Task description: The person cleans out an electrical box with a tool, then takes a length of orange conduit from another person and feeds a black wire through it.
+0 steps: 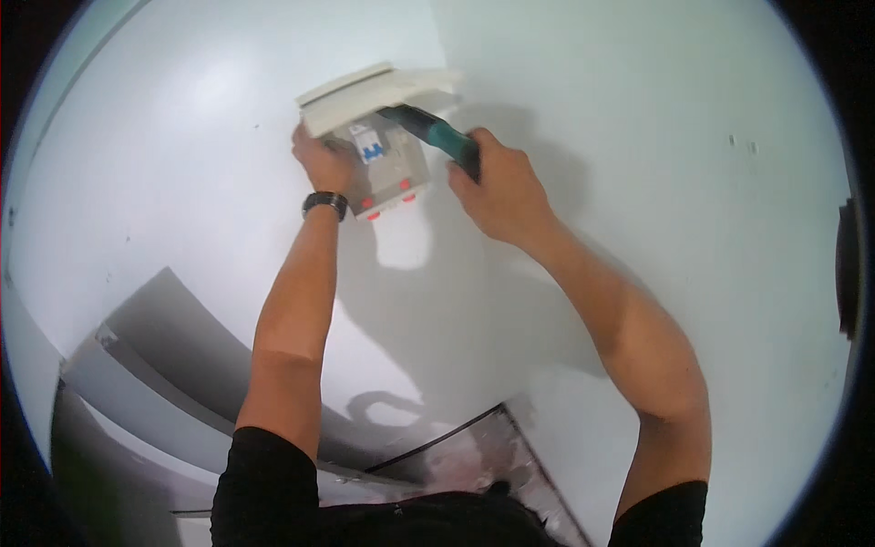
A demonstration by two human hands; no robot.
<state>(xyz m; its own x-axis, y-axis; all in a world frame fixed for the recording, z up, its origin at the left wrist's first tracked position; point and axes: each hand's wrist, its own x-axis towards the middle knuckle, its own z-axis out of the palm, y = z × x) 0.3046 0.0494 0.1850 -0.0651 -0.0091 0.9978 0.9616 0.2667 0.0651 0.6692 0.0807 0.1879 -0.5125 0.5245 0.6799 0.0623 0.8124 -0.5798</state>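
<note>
- Head view, left hand: it is bent round the left side of the box, the thumb toward the inside and the other fingers on the outer side, grasping it there; the fingertips are partly hidden. A dark watch sits on the wrist.
- Right hand: closed firmly round the rear of a green and black tool, thumb on the near side. The tool slants up and to the left, and its dark front end reaches beneath the cover; the tip cannot be made out.
- The box: a pale, shallow electrical box at the wall, above and between the forearms, slightly tilted in view.
- Its cover: off-white, raised over the top part of the box, its right end blurred.
- Inside, a white breaker with a blue switch is in sight, between the left hand and the tool.
- Red parts stand along the lower edge of the box, near its corners.
</note>
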